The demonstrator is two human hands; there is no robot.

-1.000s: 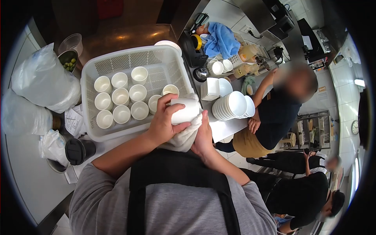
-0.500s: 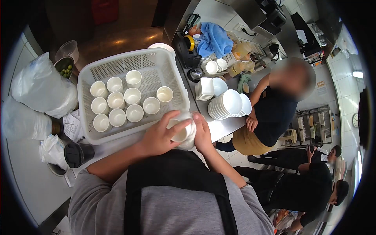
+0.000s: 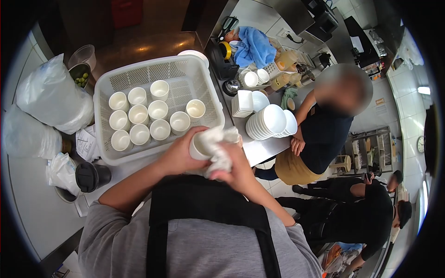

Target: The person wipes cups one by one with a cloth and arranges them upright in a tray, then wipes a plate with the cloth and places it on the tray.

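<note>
Just past the black apron, my left hand is wrapped round a white cup, its mouth tilted toward me. A white cloth covers the cup's right side and hangs below it. My right hand grips this cloth against the cup, slightly blurred, with some fingers hidden behind the fabric. Beyond both hands stands a pale perforated plastic basket. Several white cups stand upright inside it, mostly toward the left and middle.
Stacked white bowls and square dishes stand right of the basket. A black-lidded tumbler and plastic bags are at left. A person in a dark shirt stands at the counter's right end; others are behind.
My right hand has moved from the cup's far right side down toward me, bringing the cloth over the cup's mouth. My left hand has shifted left on the cup.
</note>
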